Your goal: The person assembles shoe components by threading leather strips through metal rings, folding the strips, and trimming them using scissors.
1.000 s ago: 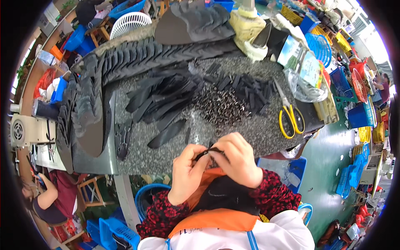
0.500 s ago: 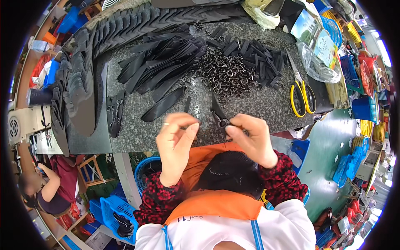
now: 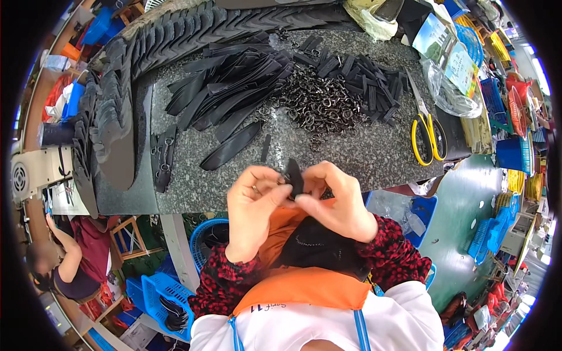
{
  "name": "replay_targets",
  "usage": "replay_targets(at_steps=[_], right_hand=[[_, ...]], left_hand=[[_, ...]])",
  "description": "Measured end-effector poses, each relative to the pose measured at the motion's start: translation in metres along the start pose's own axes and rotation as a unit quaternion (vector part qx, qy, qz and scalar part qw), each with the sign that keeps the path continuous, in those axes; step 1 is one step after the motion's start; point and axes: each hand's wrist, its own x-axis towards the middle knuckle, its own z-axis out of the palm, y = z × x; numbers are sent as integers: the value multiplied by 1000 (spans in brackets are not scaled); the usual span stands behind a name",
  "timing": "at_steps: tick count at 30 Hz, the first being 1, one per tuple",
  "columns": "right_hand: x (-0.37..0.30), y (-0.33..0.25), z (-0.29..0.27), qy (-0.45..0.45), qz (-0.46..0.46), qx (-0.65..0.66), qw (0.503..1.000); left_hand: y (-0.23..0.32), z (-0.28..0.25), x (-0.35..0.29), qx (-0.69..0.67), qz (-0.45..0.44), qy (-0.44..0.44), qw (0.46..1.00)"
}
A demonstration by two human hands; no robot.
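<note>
Over the table's front edge, my left hand [image 3: 256, 202] and my right hand [image 3: 338, 200] meet fingertip to fingertip. Pinched between them is a short black strap [image 3: 294, 177], standing roughly upright. A metal ring that showed on it earlier is now hidden by my fingers. Just beyond lies a narrow black strip [image 3: 266, 148] on the grey speckled tabletop [image 3: 211, 190]. Farther back are a pile of dark metal clasps and rings [image 3: 322, 102], a heap of long black strap pieces [image 3: 228, 88] and a pile of short black strips [image 3: 374, 85].
Yellow-handled scissors [image 3: 428, 131] lie at the right. Finished-looking straps with clasps [image 3: 164, 161] rest at the left. Overlapping dark curved pieces [image 3: 193, 35] line the back and left. A blue basket [image 3: 206, 237] stands below the table; another person [image 3: 73, 257] sits at far left.
My right hand has moved left with the strap to meet my left hand. Both hands now grip it, and its ring has gone out of sight.
</note>
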Motion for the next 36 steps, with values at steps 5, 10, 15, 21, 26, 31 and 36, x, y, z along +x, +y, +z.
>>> replay_targets(at_steps=[5,10,15,21,26,31,36], right_hand=[[7,4,-3,-76,184,90,976],[49,24,4,-81,-190,-240,948],[81,18,21,-244,-307,-385,835],[74,32,16,-235,-240,-324,884],[60,26,20,-202,-208,-311,905],[48,-8,16,-206,77,-21,975],[34,-15,24,-201,260,342,880]], left_hand=[[4,3,-11,122,58,-34,990],[17,-12,-20,-16,-25,-8,1000],[31,-41,-22,-101,0,41,994],[28,-32,-18,4,49,74,996],[24,-22,-15,60,128,87,986],[21,-25,-17,120,171,114,971],[13,-24,-17,171,232,91,953]])
